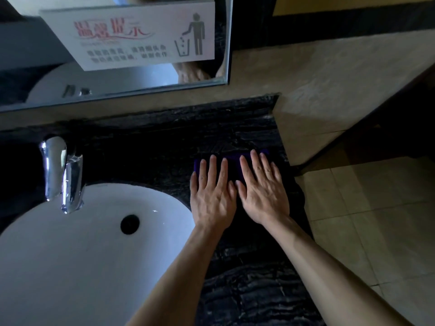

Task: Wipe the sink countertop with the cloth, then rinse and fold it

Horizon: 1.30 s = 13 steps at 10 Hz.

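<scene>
A dark purple cloth (233,169) lies flat on the black marble countertop (164,147), to the right of the white sink basin (82,243). My left hand (213,196) and my right hand (262,191) lie side by side on the cloth, palms down, with straight fingers pressing it flat. Most of the cloth is hidden under my hands; only its far edge and the strip between my fingers show.
A chrome faucet (62,172) stands at the basin's back left, and the dark drain (130,224) sits mid-basin. A mirror (113,90) with a white notice sign (138,34) hangs on the beige wall behind. The counter ends at the right above the tiled floor (376,220).
</scene>
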Each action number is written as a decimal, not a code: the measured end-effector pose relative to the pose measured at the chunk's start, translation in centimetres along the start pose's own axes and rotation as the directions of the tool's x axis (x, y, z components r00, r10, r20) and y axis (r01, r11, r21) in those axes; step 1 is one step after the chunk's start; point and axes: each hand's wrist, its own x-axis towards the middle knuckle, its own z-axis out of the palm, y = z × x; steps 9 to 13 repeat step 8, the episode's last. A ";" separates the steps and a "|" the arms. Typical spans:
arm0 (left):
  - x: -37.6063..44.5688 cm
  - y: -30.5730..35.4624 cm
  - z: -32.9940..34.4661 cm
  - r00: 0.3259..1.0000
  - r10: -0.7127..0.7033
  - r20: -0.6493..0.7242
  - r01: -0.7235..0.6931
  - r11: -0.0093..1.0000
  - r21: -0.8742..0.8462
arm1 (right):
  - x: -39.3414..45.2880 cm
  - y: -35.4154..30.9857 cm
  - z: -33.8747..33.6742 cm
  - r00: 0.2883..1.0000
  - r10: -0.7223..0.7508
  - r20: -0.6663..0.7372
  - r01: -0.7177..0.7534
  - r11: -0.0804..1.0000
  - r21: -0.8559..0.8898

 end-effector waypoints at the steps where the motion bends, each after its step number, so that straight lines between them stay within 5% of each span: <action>1: 3.3 -0.5 -0.2 0.999 -0.032 0.006 0.032 0.999 0.006 | 3.6 0.0 -0.2 1.000 -0.012 0.004 0.012 1.000 0.003; 13: 5.6 -1.8 -3.7 1.000 -0.025 -0.007 0.024 0.998 -0.058 | 6.8 -1.6 -3.6 0.999 0.010 0.051 -0.014 0.997 0.082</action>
